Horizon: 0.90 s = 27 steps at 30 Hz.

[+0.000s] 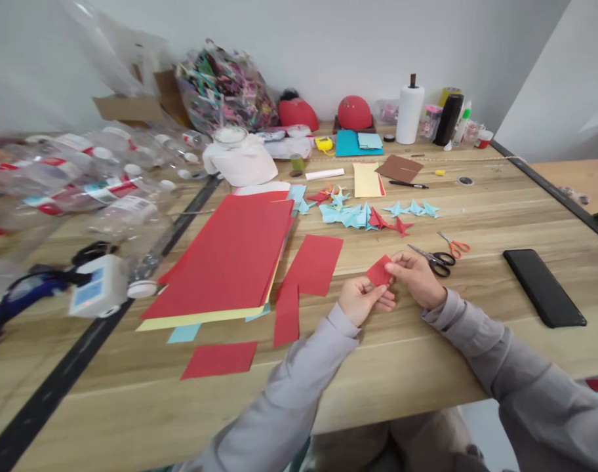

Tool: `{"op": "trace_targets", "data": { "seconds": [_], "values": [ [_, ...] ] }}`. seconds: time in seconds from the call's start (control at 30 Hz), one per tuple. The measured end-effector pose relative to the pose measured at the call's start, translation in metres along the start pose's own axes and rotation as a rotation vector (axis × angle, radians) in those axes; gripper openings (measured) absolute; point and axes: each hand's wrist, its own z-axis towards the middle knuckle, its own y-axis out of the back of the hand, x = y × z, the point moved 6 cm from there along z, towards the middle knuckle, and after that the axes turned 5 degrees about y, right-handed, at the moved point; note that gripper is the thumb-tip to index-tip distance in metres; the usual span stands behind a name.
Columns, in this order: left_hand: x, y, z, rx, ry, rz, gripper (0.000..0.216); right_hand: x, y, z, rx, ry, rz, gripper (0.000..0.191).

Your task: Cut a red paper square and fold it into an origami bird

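Observation:
A small red square of paper (378, 269) is held up just above the table between both hands. My left hand (360, 298) pinches its lower edge, with the other fingers spread beneath. On the upper right edge, the thumb and fingers of my right hand (417, 278) are closed. Black-handled scissors (439, 262) lie right behind my right hand, and orange-handled scissors (456, 246) a little farther off. Left of my hands are cut red paper pieces (318, 262) and a stack of large red sheets (230, 255) with yellow and blue sheets underneath.
Folded blue paper cranes (345, 215) and red ones (402, 227) lie beyond my hands. A black phone (543, 287) rests at the right. Plastic bottles (82, 164) and a white box-shaped device (99, 286) crowd the left. A white bottle (410, 113) stands by the wall.

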Motion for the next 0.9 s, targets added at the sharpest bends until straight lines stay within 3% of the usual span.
{"op": "trace_targets", "data": {
  "seconds": [0.23,0.43,0.57,0.9],
  "values": [
    [-0.01,0.012,-0.003,-0.091,-0.079,0.036,0.041,0.003,-0.004,-0.003,0.067,0.052,-0.083,0.032],
    [-0.026,0.016,-0.001,-0.184,-0.257,-0.042,0.039,-0.002,-0.013,-0.011,0.161,-0.039,-0.162,0.028],
    [-0.031,0.006,0.001,-0.111,-0.301,0.004,0.041,-0.003,-0.016,-0.014,0.161,-0.01,-0.149,0.025],
    [-0.035,0.009,-0.005,-0.114,-0.342,0.054,0.039,0.002,-0.023,-0.018,0.197,0.026,-0.24,0.026]
  ]
}}
